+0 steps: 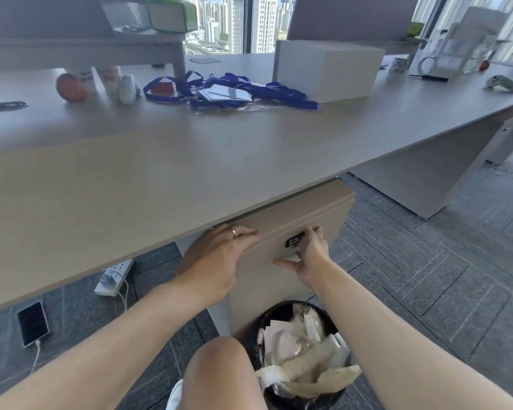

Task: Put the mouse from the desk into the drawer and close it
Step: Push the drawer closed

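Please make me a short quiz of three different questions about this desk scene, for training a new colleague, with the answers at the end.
1. True or false: both hands are on the drawer front under the desk.
2. Which hand is next to the dark lock? A) the left hand B) the right hand C) neither
3. Fill in: on the floor below the drawer front stands a black ____ full of paper.

Key:
1. True. The left hand lies over its top edge and the right hand is on its face.
2. B.
3. Waste bin.
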Demonstrator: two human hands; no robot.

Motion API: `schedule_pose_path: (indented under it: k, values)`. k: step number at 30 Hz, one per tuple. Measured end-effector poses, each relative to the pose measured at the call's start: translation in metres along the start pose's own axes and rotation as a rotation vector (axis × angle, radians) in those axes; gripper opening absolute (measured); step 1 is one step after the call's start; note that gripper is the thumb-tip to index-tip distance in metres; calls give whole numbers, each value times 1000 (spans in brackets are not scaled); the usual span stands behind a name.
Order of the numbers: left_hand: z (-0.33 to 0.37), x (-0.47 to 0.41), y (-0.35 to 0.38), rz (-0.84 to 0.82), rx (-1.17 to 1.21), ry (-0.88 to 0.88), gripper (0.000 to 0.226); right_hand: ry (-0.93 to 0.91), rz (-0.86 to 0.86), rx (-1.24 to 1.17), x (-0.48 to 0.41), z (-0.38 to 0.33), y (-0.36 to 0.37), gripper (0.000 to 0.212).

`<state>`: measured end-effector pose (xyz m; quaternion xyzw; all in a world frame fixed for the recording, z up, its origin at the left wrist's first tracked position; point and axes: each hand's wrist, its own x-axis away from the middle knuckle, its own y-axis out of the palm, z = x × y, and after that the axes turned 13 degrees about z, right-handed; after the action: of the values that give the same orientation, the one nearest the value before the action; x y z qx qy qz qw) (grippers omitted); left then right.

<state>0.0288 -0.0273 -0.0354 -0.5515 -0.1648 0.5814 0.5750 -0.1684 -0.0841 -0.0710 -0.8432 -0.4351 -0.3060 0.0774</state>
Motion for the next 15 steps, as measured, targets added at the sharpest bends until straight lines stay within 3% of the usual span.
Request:
schedule_pose_path:
  k: [9, 12, 15]
  values:
    - [8, 1, -6, 5, -27, 60, 89, -4, 34, 54, -1, -1, 2, 45]
    - [11, 1, -10, 5, -22, 84, 89, -9, 51, 105, 3, -5, 8, 24]
    - [12, 3, -9, -11, -59, 106, 90, -22, 60, 112, 2, -5, 10, 37]
